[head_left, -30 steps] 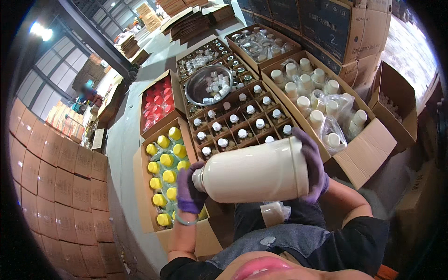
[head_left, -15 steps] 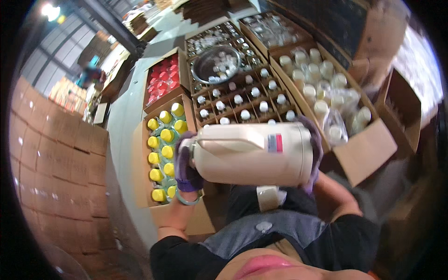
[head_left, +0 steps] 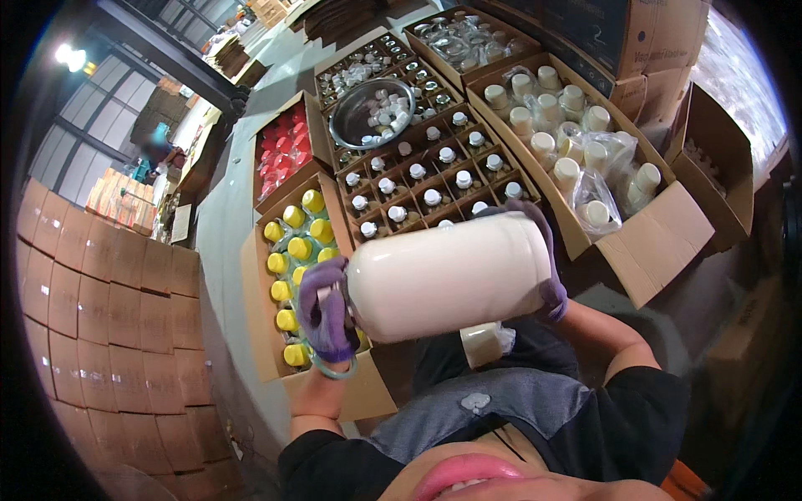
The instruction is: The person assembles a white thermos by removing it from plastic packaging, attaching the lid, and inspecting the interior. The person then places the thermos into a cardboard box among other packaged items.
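Note:
A large cream thermos flask lies sideways in front of me, held between both hands, its plain side turned up. My left hand, in a purple glove, is closed round its narrow neck end. At the wide base end, my right hand, also gloved in purple, grips the flask with the fingers partly hidden behind it. Just beyond the flask stands a divided carton holding several white-capped bottles. Beside my left hand is a carton of yellow-capped bottles. A small cream box-like piece shows below the flask, partly covered.
A metal bowl of white caps rests on the divided carton. Red-topped items fill a carton at left; cream-capped flasks fill an open carton at right. Stacked cartons line the far left. A person is in the background.
The flask has been rolled about its length: its handle and coloured label, facing up before, are now out of sight. My left hand has shifted slightly down and left with the neck end.

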Motion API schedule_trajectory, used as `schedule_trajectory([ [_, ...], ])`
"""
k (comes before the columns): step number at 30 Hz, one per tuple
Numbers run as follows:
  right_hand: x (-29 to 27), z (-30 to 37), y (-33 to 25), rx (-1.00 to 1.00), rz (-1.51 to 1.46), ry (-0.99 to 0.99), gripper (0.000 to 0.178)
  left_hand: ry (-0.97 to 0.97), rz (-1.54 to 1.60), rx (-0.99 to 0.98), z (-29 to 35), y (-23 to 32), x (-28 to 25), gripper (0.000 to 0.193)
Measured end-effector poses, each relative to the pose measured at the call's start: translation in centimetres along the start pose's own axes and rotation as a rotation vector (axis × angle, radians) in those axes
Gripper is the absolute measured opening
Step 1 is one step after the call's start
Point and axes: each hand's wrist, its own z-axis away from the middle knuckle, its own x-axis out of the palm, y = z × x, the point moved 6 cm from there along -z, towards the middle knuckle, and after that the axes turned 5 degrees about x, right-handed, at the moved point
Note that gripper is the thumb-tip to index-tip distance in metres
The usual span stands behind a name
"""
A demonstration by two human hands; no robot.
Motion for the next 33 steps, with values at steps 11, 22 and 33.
schedule_trajectory([
  [11, 3.4, -1.3, -5.4, -0.594, 0.688, -0.257, 0.104, -0.16, -0.277, -0.05, 1.9, -5.2, -1.3, 0.041],
  [22, 2.4, -0.6, -0.4, 0.102, 0.454, -0.131, 0.097, 0.022, 0.3, -0.446, 6.3, -14.3, 0.5, 0.035],
  [33, 3.8, -3.8, -2.5, -0.285, 0.856, -0.698, 0.045, 0.061, 1.098, -0.961, 13.2, -17.4, 4.4, 0.051],
])
